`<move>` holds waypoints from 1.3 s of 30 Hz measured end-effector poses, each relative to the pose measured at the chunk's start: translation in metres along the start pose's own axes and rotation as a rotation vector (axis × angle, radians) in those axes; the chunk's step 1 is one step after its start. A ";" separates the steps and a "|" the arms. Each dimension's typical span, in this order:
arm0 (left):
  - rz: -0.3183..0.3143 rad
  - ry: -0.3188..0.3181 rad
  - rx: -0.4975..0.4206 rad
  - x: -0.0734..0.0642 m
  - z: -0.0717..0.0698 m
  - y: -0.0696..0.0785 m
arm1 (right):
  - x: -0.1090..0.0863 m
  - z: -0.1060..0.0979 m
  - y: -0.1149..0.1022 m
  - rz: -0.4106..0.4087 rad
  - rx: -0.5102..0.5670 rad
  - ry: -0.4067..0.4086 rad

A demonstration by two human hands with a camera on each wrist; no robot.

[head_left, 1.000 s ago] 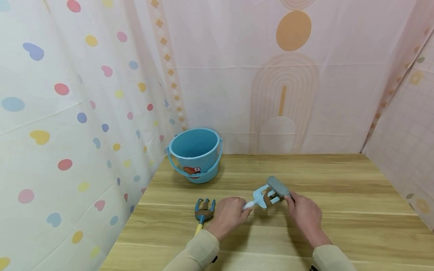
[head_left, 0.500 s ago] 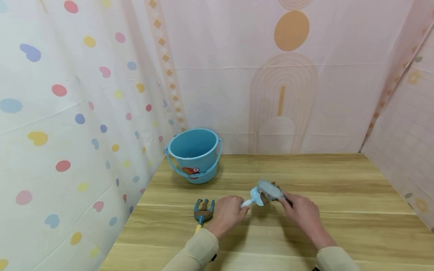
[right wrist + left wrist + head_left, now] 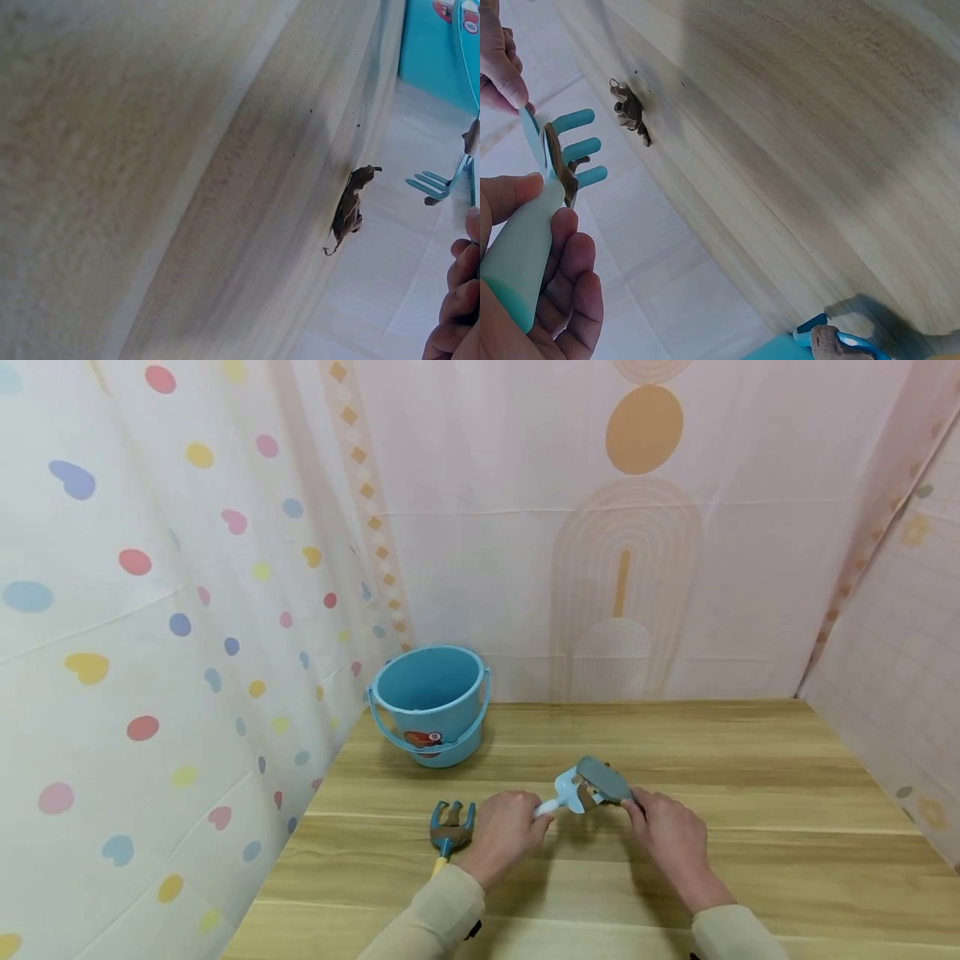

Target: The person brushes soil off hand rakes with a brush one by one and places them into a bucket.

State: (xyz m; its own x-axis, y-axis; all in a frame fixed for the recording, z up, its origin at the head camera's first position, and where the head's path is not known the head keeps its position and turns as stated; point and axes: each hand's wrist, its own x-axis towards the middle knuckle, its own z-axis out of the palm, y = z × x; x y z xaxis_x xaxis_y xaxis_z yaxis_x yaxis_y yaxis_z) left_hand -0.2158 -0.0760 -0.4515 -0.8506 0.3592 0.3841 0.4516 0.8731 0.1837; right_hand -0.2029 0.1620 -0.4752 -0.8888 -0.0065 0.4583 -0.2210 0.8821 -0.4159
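My left hand (image 3: 510,831) grips the pale handle of a light-blue hand fork (image 3: 567,787), its tines pointing right. Brown, mud-like material (image 3: 562,161) clings across the fork head in the left wrist view. In my right hand (image 3: 671,839) is a flat, grey, oval-headed tool (image 3: 603,777) with a dark handle. Its head lies over the fork's tines in the head view. On the table to the left of my left hand lies a second fork (image 3: 452,827), blue with a yellow handle and smeared brown.
A light-blue bucket (image 3: 431,702) with its handle hanging down stands at the table's back left. A crumpled brown clump (image 3: 630,112) and small dark specks lie on the wooden table (image 3: 787,793). Patterned curtains (image 3: 480,527) surround the table.
The grey tool swung left over the fork, showing its rough face, then turned back so its smooth side faces up. The left hand and fork barely moved.
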 end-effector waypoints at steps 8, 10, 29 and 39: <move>-0.005 0.006 0.012 0.000 0.000 -0.001 | 0.001 0.001 0.003 0.015 -0.004 0.022; -0.005 0.007 0.013 0.000 0.001 -0.001 | 0.002 0.001 0.005 0.024 -0.005 0.014; -0.064 -0.024 -0.031 0.004 -0.001 -0.010 | 0.008 -0.007 0.020 0.153 0.062 -0.074; -0.070 -0.032 -0.059 0.005 0.001 -0.013 | 0.007 -0.007 -0.002 -0.010 0.117 -0.022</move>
State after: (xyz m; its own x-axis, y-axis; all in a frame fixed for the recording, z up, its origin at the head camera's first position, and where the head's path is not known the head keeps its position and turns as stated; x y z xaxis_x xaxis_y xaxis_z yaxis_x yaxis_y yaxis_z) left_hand -0.2257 -0.0850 -0.4528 -0.8882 0.3095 0.3396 0.4055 0.8756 0.2626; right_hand -0.2061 0.1640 -0.4657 -0.8947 -0.0268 0.4459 -0.2743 0.8207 -0.5011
